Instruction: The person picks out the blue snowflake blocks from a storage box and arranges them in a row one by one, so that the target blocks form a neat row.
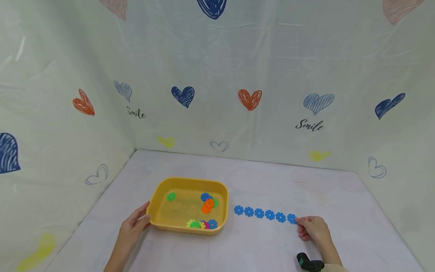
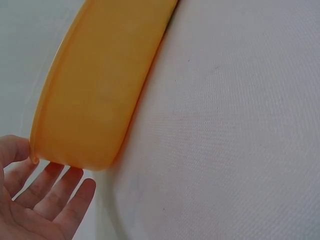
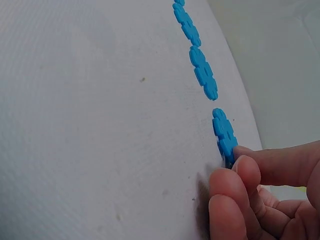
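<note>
A row of several blue snowflake-shaped plastic discs (image 1: 259, 213) runs across the white table, to the right of a yellow tray (image 1: 170, 227). At the row's right end, my right hand (image 1: 314, 228) pinches the last blue disc (image 3: 224, 132) between thumb and index finger. A gap separates that disc from its neighbour (image 3: 203, 72) in the right wrist view. My left hand (image 1: 133, 223) holds the tray's left end, thumb at the rim and the other fingers along the outer wall (image 2: 95, 100). Inside the tray lie orange (image 1: 206, 209), green (image 1: 171, 196), yellow, pink and blue discs.
The white tabletop (image 1: 265, 249) reaches back to a pale curtain (image 1: 217, 68) printed with hearts and the word Smile. Curtain also hangs along the left and right sides. A black device (image 1: 310, 263) is at my right wrist.
</note>
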{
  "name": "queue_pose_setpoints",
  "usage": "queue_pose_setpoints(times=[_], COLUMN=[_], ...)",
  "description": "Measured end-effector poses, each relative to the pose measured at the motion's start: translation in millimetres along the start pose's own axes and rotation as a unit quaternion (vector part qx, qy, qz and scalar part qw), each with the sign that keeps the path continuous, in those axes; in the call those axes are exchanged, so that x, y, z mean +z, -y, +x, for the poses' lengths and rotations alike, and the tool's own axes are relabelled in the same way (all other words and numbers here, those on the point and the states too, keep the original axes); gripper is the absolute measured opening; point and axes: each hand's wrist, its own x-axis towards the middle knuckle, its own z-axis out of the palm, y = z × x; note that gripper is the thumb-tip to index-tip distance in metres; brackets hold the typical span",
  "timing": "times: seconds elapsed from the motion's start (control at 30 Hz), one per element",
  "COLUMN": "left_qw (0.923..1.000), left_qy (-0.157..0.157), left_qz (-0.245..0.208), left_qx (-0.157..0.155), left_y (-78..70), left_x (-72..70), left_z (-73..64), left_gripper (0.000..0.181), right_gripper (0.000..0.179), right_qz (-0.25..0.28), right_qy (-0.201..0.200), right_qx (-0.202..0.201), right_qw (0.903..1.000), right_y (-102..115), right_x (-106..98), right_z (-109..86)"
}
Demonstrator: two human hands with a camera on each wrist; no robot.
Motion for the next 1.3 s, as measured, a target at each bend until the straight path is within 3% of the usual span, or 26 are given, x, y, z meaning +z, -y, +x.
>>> queue_pose_setpoints(times=[0.43, 0.77, 1.3], left_qw=[0.9996, 0.9998, 0.9999], left_qy=[-0.003, 0.009, 0.005], left_qz=[-0.010, -0.011, -0.015], left_qx=[0.028, -0.015, 0.007], left_y=[-0.5, -0.7, 0.0], left_x=[0.9, -0.6, 0.1], left_z=[-1.1, -0.3, -0.4], left_gripper=[0.047, 0.051, 0.049], right_gripper=[0.028, 0.026, 0.027], right_qz=[-0.055, -0.087, -0.090], right_qy=[-0.026, -0.044, -0.044], right_qx=[-0.009, -0.020, -0.022], right_qw=[0.9981, 0.9950, 0.9947], right_y=[4, 7, 6], right_x=[4, 7, 6], right_z=[-6.6, -8.7, -9.8])
